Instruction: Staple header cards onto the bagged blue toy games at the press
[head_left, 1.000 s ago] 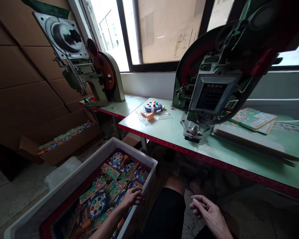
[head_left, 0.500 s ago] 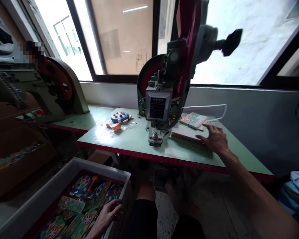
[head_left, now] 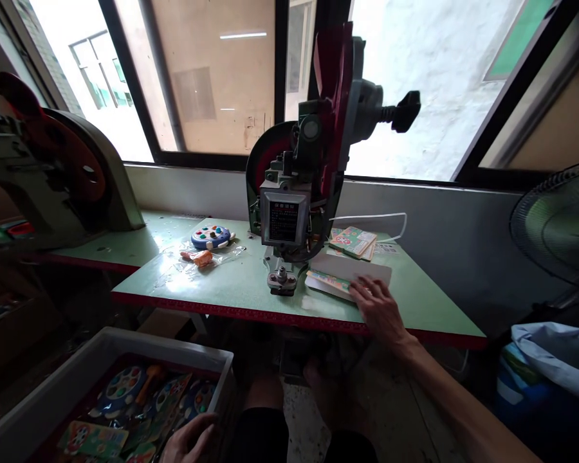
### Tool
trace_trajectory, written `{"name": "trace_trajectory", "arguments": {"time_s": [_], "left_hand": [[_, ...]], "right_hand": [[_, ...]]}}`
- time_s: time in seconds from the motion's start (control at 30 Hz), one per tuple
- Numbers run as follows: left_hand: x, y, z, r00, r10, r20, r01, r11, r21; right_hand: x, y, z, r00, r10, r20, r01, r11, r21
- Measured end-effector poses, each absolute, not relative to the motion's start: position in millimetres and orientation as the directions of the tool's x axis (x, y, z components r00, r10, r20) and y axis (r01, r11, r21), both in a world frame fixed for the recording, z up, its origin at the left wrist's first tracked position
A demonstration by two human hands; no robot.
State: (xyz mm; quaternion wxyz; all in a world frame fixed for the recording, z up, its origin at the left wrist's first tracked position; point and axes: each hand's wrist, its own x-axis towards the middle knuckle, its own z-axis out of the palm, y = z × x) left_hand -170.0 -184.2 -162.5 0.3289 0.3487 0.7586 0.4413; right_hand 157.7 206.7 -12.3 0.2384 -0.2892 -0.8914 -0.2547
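My right hand (head_left: 380,312) is at the right end of a printed card (head_left: 328,281), its fingers blurred and bent over it. The card is green and yellow, with a white flap (head_left: 367,264) behind the printed strip. Both lie on the green table just right of the red and green press (head_left: 284,215). Low in the view, my left hand (head_left: 190,440) rests by the near right corner of a grey bin (head_left: 166,344), fingers loosely bent with nothing seen in them. Packed toys (head_left: 120,389) and printed cards (head_left: 94,438) fill the bin.
Left of the press sit a blue toy with coloured buttons (head_left: 211,236) and an orange piece in clear plastic (head_left: 202,258). More printed cards (head_left: 353,241) lie behind my right hand. A fan (head_left: 560,218) and a lined bin (head_left: 550,360) stand to the right. Another press (head_left: 77,173) is at left.
My right hand has moved nearer, onto the stack of white boards; a printed strip now shows there. The view has turned right, bringing in the fan. My left hand stays by the bin.
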Motion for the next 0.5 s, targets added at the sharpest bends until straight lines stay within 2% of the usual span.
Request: {"name": "trace_trajectory", "arguments": {"time_s": [0.07,0.17,0.27,0.33,0.4,0.47,0.5], "left_hand": [[-166.0,-168.9,-144.6,-0.531,0.839,-0.120,0.275,0.305,0.912],[-152.8,-135.6,-105.0,-0.498,0.867,0.009,0.364,0.200,0.910],[-131.9,-102.9,-61.1,-0.447,0.863,0.234,0.470,0.004,0.883],[-117.0,-87.2,-37.0,-0.405,0.839,0.364,0.532,-0.109,0.840],[-103.5,-76.7,-21.2,-0.354,0.831,0.429,0.576,-0.168,0.800],[-92.2,-70.0,-15.2,-0.276,0.851,0.447,0.598,-0.212,0.773],[-87.2,-67.7,-15.8,-0.218,0.877,0.428,0.593,-0.230,0.772]], "right_hand": [[156.9,200.7,-6.4,-0.734,0.398,0.550,0.625,0.712,0.320],[155.2,198.0,20.9,-0.631,0.419,0.653,0.704,0.664,0.254],[161.6,180.8,51.4,-0.562,0.394,0.727,0.717,0.670,0.191],[171.3,154.8,62.8,-0.621,0.362,0.696,0.649,0.735,0.197],[182.7,119.8,64.3,-0.682,0.346,0.645,0.576,0.797,0.181],[192.1,80.9,56.6,-0.712,0.358,0.605,0.506,0.858,0.088],[195.5,62.2,49.6,-0.717,0.378,0.586,0.468,0.884,0.003]]}}
